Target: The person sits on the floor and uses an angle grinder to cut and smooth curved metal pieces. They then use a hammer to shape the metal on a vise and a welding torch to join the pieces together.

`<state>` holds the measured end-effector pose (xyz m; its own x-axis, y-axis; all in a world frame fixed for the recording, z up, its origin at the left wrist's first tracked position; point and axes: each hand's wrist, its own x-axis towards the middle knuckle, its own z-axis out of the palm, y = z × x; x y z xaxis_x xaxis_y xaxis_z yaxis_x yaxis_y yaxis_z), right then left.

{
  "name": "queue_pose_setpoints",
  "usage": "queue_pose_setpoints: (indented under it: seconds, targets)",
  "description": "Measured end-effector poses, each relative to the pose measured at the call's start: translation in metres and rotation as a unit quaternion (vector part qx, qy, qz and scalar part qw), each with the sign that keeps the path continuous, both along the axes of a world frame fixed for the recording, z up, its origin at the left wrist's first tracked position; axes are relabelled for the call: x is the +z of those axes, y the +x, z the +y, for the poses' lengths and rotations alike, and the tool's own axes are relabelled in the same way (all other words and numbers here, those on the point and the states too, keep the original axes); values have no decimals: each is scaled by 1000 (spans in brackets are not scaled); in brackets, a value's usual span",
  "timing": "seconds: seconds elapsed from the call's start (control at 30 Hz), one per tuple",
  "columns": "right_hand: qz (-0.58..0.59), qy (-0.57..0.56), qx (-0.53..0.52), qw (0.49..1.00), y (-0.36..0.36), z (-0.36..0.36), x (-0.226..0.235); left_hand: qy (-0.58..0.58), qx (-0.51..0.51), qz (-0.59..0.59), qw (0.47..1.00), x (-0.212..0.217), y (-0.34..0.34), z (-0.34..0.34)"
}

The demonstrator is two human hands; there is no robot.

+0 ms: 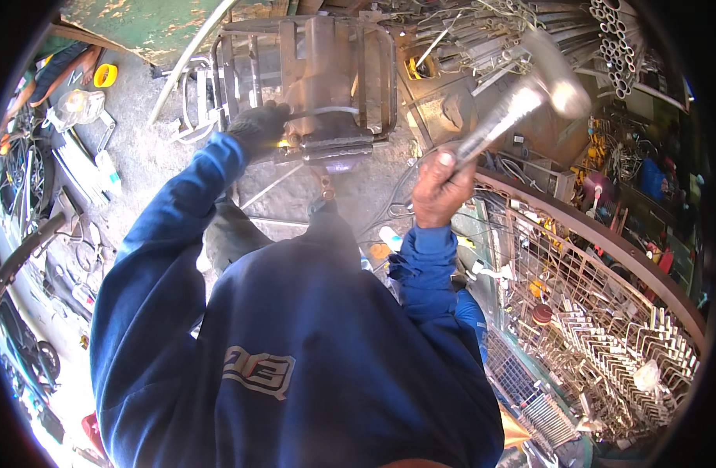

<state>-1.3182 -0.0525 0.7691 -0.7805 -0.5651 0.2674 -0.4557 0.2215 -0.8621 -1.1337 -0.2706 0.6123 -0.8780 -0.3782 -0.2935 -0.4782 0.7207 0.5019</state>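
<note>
My right hand [444, 187], bare, is wrapped round the handle of a hammer [561, 86], raised to the right with its head blurred by motion. A dark glove covers my left hand [258, 131], whose fingers are closed beside a dark metal block [338, 147]. What that hand grips is mostly hidden. From near its fingertips a thin curved metal strip [326, 111] runs over the work. A small yellow-orange glow shows just below the glove. Behind the block stands a rusty metal frame [389, 78] with a wide brown metal piece [326, 54] in its middle.
A brown-edged wire rack [607, 234] with many bent metal rods [623, 351] stands at my right. Tubes [615, 39] are bundled at the far right. Leftward on the floor lie a yellow ring [105, 76], metal bars [81, 168] and a bicycle-like wheel [34, 179]. A person's limb shows far left.
</note>
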Motion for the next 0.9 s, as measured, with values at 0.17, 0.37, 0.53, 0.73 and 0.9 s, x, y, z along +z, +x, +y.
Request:
queue_pose_setpoints:
  seconds: [0.17,0.37,0.53,0.73,0.9]
  targets:
    - [-38,43,-50,997,13,43,-16,-96,-45,-56,993,20,19,-14]
    - [-106,193,-39,975,58,75,-71,-75,-20,64,995,5,7,-16]
    - [-58,257,22,965,62,64,-98,-27,-13,-22,999,-3,-5,-21]
    - [-9,154,13,988,41,20,-58,-20,1,-51,999,-5,-6,-18]
    - [17,-55,5,998,18,10,-44,-9,2,-47,999,-14,-6,-19]
